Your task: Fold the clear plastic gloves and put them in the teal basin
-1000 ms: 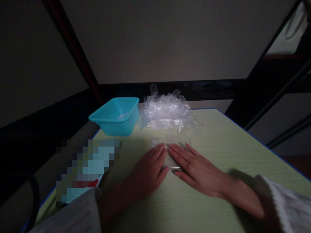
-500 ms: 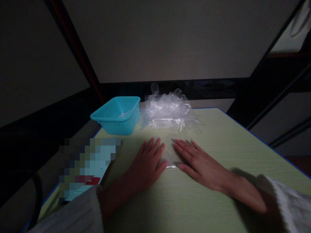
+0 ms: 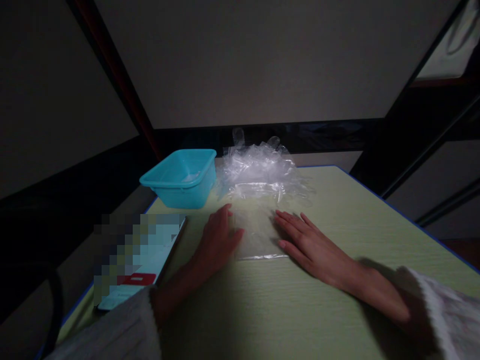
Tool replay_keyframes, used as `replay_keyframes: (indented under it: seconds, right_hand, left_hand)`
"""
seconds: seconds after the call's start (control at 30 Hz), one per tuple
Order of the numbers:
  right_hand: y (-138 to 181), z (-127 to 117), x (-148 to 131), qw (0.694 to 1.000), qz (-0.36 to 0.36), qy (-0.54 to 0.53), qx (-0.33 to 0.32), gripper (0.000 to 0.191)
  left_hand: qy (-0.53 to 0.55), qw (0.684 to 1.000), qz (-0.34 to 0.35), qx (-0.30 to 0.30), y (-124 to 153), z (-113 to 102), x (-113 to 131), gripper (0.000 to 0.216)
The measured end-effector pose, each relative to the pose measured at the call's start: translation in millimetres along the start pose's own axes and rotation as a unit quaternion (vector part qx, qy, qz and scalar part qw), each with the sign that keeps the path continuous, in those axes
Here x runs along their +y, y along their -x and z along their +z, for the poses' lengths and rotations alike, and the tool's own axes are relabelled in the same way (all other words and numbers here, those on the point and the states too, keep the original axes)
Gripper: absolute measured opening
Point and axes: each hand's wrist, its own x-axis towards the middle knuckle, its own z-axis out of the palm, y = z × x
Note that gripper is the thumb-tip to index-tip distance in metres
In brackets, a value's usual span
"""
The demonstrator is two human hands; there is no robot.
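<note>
A clear, thin plastic piece (image 3: 260, 242) lies flat on the table between my hands, its shiny straight edge facing me. It looks like a disposable glove, but its outline is faint. At its left side is my left hand (image 3: 215, 242), thumb and fingers apart, the fingers slightly bent and a little blurred. My right hand (image 3: 313, 250) rests palm down over the right edge of the plastic, fingers stretched out. Just beyond is a crumpled heap of clear disposable plastic gloves (image 3: 260, 165), with some finger shapes sticking up.
A turquoise plastic basin (image 3: 183, 195) stands at the back left, with something pale inside. Left of my left hand lies a phone (image 3: 150, 260) with a lit, partly blurred-out screen. The pale green table (image 3: 285, 310) has a blue edge and meets a wall behind.
My left hand has slid left off the middle of the plastic, its fingers bending. My right hand has shifted slightly right, so more of the plastic shows.
</note>
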Motion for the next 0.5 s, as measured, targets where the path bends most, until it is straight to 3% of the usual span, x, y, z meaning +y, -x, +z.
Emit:
replay_keyframes:
  seconds: [0.5]
  right_hand:
    - [-1.1,-0.8,-0.7,1.0,-0.004,0.0,-0.011,0.053]
  left_hand:
    - [0.138,0.988,-0.072,-0.013,-5.1,-2.7,11.1,0.063]
